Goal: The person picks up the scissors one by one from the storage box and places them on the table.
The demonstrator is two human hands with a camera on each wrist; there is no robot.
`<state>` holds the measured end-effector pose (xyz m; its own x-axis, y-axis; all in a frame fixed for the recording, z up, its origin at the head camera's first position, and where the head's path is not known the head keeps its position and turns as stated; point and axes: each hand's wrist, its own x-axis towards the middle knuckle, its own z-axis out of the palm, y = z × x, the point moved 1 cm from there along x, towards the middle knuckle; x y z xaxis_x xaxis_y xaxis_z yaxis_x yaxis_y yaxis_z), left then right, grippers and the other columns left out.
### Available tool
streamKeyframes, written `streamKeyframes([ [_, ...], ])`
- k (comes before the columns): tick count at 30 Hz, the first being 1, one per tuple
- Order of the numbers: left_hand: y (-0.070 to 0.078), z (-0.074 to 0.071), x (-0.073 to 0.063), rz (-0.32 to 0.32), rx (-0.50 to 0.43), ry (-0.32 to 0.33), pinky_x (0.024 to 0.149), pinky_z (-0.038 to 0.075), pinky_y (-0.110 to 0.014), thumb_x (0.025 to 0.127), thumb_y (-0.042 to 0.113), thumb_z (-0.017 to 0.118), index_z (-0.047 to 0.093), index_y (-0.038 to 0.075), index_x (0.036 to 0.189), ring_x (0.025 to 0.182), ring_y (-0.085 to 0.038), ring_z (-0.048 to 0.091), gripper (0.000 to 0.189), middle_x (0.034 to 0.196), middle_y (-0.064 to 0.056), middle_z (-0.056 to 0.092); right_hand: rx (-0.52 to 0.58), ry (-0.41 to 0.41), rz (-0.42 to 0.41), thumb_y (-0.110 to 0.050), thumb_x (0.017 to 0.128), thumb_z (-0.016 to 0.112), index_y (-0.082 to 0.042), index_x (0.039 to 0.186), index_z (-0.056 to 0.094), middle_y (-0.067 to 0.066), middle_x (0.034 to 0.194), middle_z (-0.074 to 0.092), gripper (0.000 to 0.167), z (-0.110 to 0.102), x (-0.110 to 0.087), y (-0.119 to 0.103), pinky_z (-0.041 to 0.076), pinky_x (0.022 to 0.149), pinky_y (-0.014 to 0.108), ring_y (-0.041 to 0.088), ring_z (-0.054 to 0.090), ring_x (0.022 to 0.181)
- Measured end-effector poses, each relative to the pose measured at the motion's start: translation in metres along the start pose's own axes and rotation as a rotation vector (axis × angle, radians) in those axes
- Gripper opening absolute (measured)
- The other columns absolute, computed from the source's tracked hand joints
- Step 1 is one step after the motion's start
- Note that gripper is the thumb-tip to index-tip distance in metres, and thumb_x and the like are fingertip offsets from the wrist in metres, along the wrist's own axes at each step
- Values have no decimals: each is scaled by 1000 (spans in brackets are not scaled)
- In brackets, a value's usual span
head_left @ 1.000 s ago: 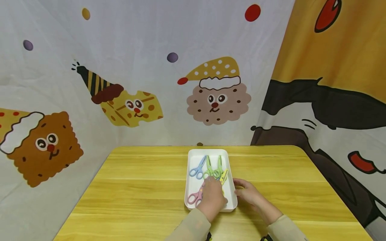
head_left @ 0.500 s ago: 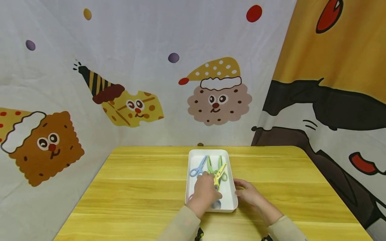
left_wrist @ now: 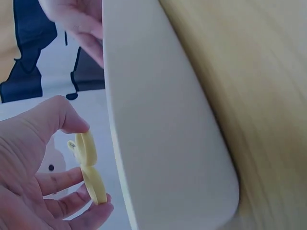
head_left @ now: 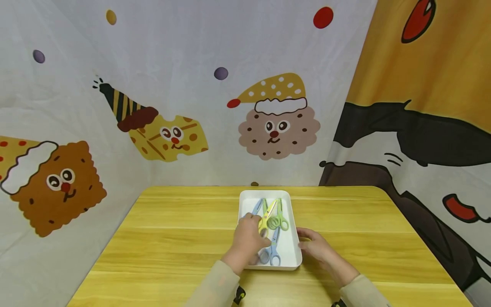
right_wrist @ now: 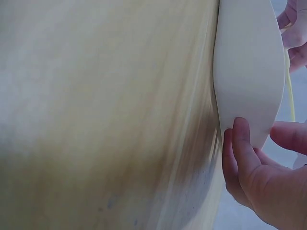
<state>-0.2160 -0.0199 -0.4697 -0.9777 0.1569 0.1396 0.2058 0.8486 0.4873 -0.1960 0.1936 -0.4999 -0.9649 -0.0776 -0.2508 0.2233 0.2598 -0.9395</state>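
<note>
My left hand is over the left side of a white tray and holds yellow scissors, blades pointing away. In the left wrist view, thumb and fingertips pinch the two yellow handle loops. Beneath and beside them in the tray lie green scissors, blue scissors at the near end and another blue pair, partly covered by the hand. My right hand grips the tray's right side; the right wrist view shows fingers against the outer wall and the thumb at the rim.
The tray stands on a wood-grain table. Behind the table hangs a white cloth printed with cartoon snacks, and a yellow and black print is on the right.
My left hand has shifted left across the tray, carrying the yellow scissors along. The near blue scissors have come into view and the pink scissors are now hidden. My right hand has stayed put.
</note>
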Motion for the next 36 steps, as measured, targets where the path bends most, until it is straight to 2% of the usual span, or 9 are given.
streamKeyframes([
  [5,-13,-10,2,7,-24,37,83,52,-37,56,29,82,63,2,115,95,-27,57,67,109,-10,59,7,14,-11,8,83,51,11,131,46,31,129,48,48,0,0,0,53,81,40,29,59,100],
  [9,-22,-17,3,-18,-54,48,87,51,-40,58,31,85,63,2,116,99,-28,58,68,114,-13,59,15,27,-9,9,83,50,12,131,46,31,129,48,48,1,1,-1,53,81,41,30,60,99],
  [15,-33,-22,3,-41,-56,65,88,51,-40,55,30,85,64,3,116,101,-30,59,70,114,-13,59,26,39,6,9,85,49,11,132,45,32,131,47,47,2,1,-2,53,82,42,31,62,98],
  [23,-45,-29,1,-58,-72,87,88,52,-42,56,27,81,63,2,116,104,-32,59,68,117,-15,59,36,77,3,6,89,47,10,132,46,32,131,48,43,4,4,1,52,87,44,37,58,110],
  [28,-54,-34,1,-97,-76,91,89,51,-44,56,29,82,63,3,118,107,-35,57,70,120,-16,58,29,90,5,7,89,48,9,132,47,30,133,48,43,4,4,3,50,92,45,40,53,118],
  [36,-71,-40,3,-149,-73,107,91,49,-45,57,29,83,61,2,121,108,-36,56,72,121,-17,57,17,94,-1,7,88,49,9,131,48,30,135,46,43,4,3,1,47,95,46,42,51,120],
])
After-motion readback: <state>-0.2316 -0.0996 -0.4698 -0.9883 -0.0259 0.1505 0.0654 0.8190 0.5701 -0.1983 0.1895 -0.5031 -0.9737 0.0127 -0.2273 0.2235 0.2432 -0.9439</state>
